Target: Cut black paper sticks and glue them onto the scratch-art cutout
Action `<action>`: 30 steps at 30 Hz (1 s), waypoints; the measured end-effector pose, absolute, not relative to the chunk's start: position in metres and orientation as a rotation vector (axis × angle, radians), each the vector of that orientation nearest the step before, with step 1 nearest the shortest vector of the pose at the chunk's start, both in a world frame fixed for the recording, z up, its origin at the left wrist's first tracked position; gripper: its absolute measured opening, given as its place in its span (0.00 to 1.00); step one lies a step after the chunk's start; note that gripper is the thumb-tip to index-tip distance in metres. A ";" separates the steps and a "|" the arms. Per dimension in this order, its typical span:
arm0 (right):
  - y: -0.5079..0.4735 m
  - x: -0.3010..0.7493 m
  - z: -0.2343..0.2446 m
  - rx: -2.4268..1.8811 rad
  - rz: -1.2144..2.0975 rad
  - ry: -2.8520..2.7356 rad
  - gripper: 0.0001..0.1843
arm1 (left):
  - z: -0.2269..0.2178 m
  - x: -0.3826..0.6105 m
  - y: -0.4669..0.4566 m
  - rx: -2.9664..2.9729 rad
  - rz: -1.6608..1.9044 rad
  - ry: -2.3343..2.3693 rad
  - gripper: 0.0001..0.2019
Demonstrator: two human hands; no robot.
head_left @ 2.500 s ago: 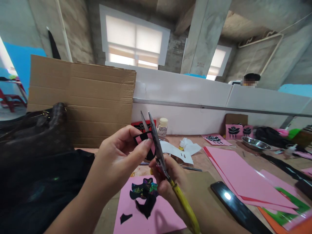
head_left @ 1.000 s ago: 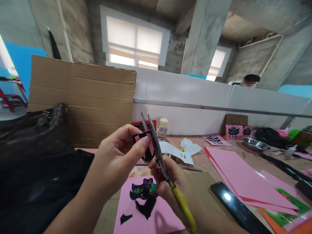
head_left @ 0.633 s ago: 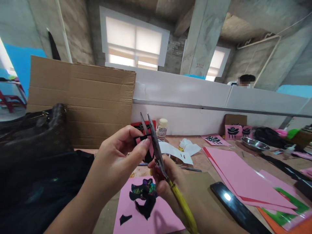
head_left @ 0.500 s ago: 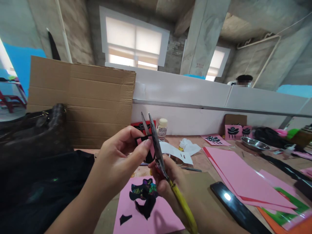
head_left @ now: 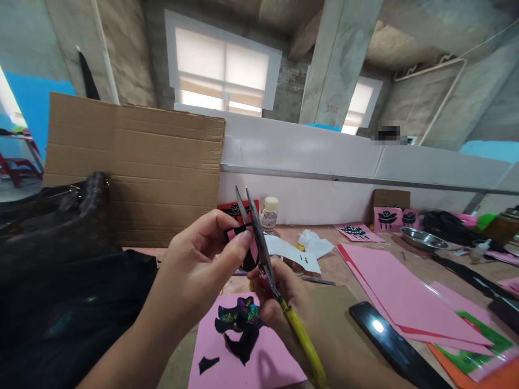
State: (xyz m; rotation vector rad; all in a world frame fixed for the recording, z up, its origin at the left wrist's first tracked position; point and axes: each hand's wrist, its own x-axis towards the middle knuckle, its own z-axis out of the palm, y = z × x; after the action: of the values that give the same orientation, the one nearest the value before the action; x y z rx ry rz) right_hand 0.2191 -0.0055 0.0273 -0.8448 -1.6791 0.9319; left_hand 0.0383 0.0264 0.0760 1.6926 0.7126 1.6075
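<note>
My left hand [head_left: 206,246] pinches a small black and pink paper piece [head_left: 252,258] between thumb and fingers. My right hand [head_left: 284,292] is closed round the scissors [head_left: 263,249], which have metal blades and yellow handles. The blades point up, slightly apart, with the paper piece at them; exactly where they meet it I cannot tell. Below lies a pink sheet [head_left: 251,373] on the table. On it rest a shiny black cut-out [head_left: 233,316] with coloured glints, a curved black scrap [head_left: 244,346] and a smaller black scrap [head_left: 208,364].
A cardboard panel [head_left: 133,178] and a dark bag [head_left: 60,227] stand left. Behind my hands is a bottle [head_left: 270,213]. To the right lie a phone [head_left: 393,346], pink sheets [head_left: 405,297] and a metal bowl [head_left: 424,239]. A person's head [head_left: 389,133] shows beyond the partition.
My hands, the scissors and the paper piece have hardly moved; the blades look very slightly closer together. The person's head beyond the partition has shifted left.
</note>
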 end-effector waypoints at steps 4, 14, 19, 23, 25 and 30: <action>-0.008 0.217 0.035 -0.943 1.015 -1.649 0.21 | 0.077 0.039 0.027 1.677 1.604 0.725 0.08; -0.011 0.216 0.046 -1.049 1.115 -1.612 0.17 | 0.080 0.044 0.020 1.555 1.642 0.771 0.10; -0.002 0.222 0.024 -0.834 1.072 -1.541 0.30 | 0.081 0.045 0.017 1.464 1.676 0.755 0.06; -0.002 0.234 0.021 -0.753 0.937 -1.543 0.29 | 0.078 0.042 0.025 1.522 1.560 0.658 0.04; -0.005 0.239 0.027 -0.755 0.917 -1.527 0.25 | 0.077 0.041 0.027 1.573 1.466 0.630 0.03; -0.009 0.244 0.043 -0.705 0.769 -1.490 0.14 | 0.078 0.043 0.028 1.795 1.343 0.646 0.04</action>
State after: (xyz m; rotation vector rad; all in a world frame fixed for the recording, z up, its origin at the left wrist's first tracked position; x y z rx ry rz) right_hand 0.2437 -0.0089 0.0434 -0.7047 -1.4899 0.7688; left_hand 0.0430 0.0275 0.0776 1.7952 0.6456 1.3434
